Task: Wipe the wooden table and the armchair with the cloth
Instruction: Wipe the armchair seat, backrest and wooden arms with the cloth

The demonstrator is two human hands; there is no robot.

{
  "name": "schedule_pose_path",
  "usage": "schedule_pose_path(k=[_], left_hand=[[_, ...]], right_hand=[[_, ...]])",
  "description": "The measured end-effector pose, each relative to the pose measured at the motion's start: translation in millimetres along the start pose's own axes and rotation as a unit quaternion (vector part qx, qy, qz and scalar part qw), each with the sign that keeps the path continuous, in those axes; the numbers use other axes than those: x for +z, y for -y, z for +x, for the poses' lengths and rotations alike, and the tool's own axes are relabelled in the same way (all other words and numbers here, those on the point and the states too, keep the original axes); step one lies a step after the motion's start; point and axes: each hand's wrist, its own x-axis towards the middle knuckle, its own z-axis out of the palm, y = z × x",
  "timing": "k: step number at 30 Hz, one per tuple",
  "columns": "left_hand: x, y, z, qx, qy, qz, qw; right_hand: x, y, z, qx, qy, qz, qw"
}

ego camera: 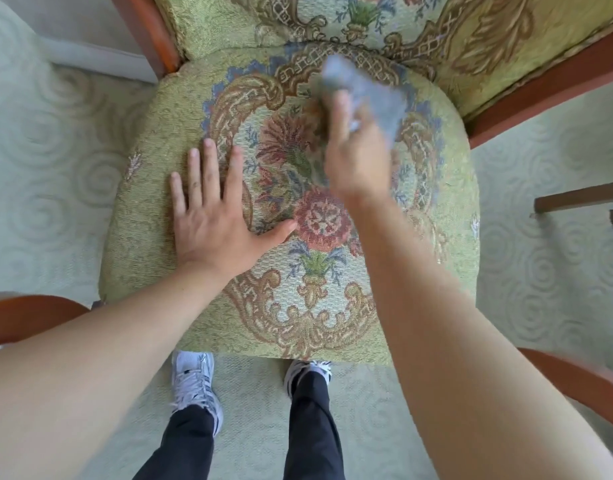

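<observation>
The armchair fills the view: a green floral seat cushion [152, 188], a matching backrest at the top and reddish wooden arms. My left hand [215, 216] lies flat and open on the left half of the seat, fingers spread. My right hand [357, 150] is blurred by motion over the far middle of the seat and grips a grey-blue cloth [374, 95], which hangs out beyond the fingers near the seam with the backrest. The wooden table is out of sight.
Pale green carpet with swirl patterns [48, 168] surrounds the chair. Wooden armrests curve in at the lower left [28, 317] and lower right [575, 379]. A dark wooden piece [575, 199] juts in at the right edge. My shoes [194, 382] stand just before the seat's front.
</observation>
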Motion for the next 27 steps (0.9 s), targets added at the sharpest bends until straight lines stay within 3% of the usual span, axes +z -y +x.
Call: schedule_pose_path(k=[1, 3, 7, 11, 14, 17, 19, 22, 23, 27], left_hand=[[1, 0, 0, -0.001, -0.005, -0.003, 1.000], [3, -1, 1, -0.004, -0.013, -0.009, 1.000], [4, -2, 0, -0.001, -0.016, -0.005, 1.000], [1, 0, 0, -0.008, 0.000, 0.001, 1.000], [-2, -2, 1, -0.005, 0.018, 0.017, 1.000], [-5, -3, 0, -0.012, 0.037, 0.026, 0.999], [-8, -6, 0, -0.020, 0.044, 0.028, 0.998], [-18, -15, 2, -0.022, 0.046, 0.007, 0.999], [-23, -19, 6, -0.017, 0.039, 0.001, 0.999], [-61, -40, 38, 0.017, 0.003, -0.014, 1.000]], right_hand=[[12, -9, 0, -0.039, 0.073, -0.085, 0.993], [23, -24, -8, -0.120, 0.119, -0.186, 0.968], [13, -49, -41, -0.215, 0.163, -0.148, 0.951], [-10, -62, -82, -0.229, 0.230, -0.134, 0.936], [-28, -58, -102, -0.151, 0.237, -0.073, 0.957], [-47, -36, -117, 0.079, 0.199, 0.046, 0.976], [-58, -27, -114, 0.258, 0.152, 0.174, 0.938], [-77, -23, -92, 0.432, 0.069, 0.358, 0.825], [-83, -22, -82, 0.452, 0.033, 0.400, 0.797], [-110, -6, -41, 0.441, -0.034, 0.418, 0.794]])
